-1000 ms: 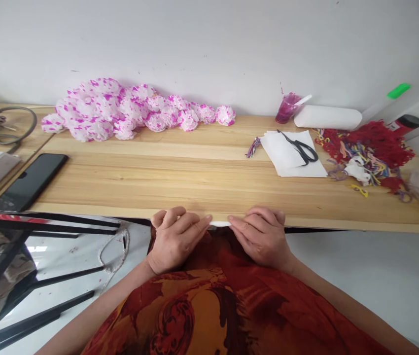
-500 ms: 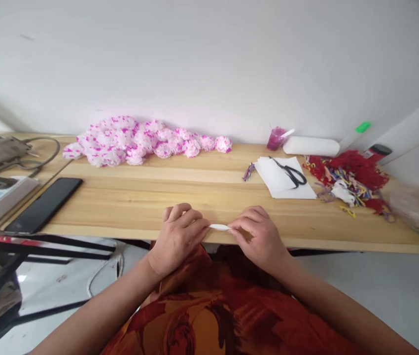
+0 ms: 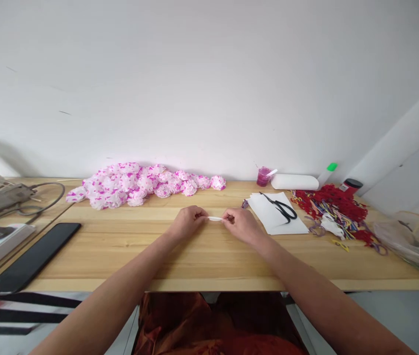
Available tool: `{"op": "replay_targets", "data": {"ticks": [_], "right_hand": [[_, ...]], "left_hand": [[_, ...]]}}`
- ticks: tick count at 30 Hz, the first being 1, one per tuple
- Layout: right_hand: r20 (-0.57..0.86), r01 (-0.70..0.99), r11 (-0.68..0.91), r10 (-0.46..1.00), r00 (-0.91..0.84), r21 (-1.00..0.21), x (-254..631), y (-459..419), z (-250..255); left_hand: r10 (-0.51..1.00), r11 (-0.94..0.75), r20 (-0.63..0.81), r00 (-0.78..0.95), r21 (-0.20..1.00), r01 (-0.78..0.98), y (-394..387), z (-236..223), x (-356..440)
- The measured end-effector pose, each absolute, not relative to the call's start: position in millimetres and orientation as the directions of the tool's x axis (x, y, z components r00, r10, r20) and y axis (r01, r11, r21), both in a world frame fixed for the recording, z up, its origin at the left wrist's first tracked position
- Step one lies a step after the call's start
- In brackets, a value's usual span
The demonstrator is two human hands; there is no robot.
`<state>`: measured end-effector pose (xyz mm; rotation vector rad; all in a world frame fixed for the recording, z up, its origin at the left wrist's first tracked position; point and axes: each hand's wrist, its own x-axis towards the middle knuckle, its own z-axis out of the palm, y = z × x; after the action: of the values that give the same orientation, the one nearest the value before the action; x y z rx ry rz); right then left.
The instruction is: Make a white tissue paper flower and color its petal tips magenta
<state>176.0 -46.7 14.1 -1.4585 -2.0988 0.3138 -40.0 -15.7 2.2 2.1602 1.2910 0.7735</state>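
A small, narrow white strip that looks like folded paper [image 3: 215,218] is stretched between my two hands above the wooden table. My left hand [image 3: 189,220] pinches its left end, and my right hand [image 3: 242,224] pinches the right end. Both sets of fingers are closed, and the strip's ends are hidden under them. Just right of my right hand lies a stack of white paper sheets [image 3: 268,217] with black-handled scissors [image 3: 286,211] on top. Beyond my hands, pink-and-white paper flowers [image 3: 117,185] are heaped along the wall.
A black phone [image 3: 34,256] and a white power strip [image 3: 0,246] lie at the left. At the back right are a cup of purple liquid [image 3: 263,176], a white roll [image 3: 294,182], red and multicoloured cords [image 3: 333,209], a dark jar [image 3: 350,186] and a plastic bag [image 3: 409,241].
Both hands have moved forward over the table from its front edge, carrying the white strip between them. The head view has tilted upward, showing more wall.
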Motion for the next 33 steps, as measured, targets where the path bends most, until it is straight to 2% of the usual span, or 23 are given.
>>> {"op": "replay_targets", "data": {"ticks": [8, 12, 14, 17, 20, 24, 28, 33], "right_hand": [[0.370, 0.806, 0.379, 0.903, -0.217, -0.454, 176, -29, 2], [0.370, 0.791, 0.373, 0.907, -0.200, -0.486, 180, -28, -1], [0.350, 0.764, 0.370, 0.915, -0.201, -0.528, 184, -27, 0], [0.293, 0.668, 0.342, 0.937, -0.190, -0.661, 187, -27, 1], [0.237, 0.559, 0.331, 0.942, -0.235, -0.761, 187, -27, 2], [0.219, 0.493, 0.326, 0.940, -0.262, -0.806, 185, -28, 1], [0.221, 0.522, 0.308, 0.950, -0.222, -0.796, 185, -30, 2], [0.350, 0.537, 0.414, 0.910, -0.223, -0.735, 185, -32, 6]], "left_hand": [[0.910, -0.373, 0.147, 0.388, 0.699, 0.610, 18, 4, -27], [0.895, -0.410, 0.187, 0.405, 0.701, 0.583, 23, 2, -22], [0.858, -0.489, 0.269, 0.438, 0.692, 0.532, 22, 0, -22], [0.772, -0.614, 0.396, 0.498, 0.666, 0.423, 18, -1, -23], [0.732, -0.657, 0.446, 0.515, 0.661, 0.362, 15, -1, -24], [0.689, -0.697, 0.478, 0.545, 0.645, 0.314, 13, 1, -25], [0.688, -0.694, 0.486, 0.539, 0.659, 0.292, 12, 5, -26], [0.699, -0.678, 0.466, 0.542, 0.672, 0.297, 10, 5, -27]]}}
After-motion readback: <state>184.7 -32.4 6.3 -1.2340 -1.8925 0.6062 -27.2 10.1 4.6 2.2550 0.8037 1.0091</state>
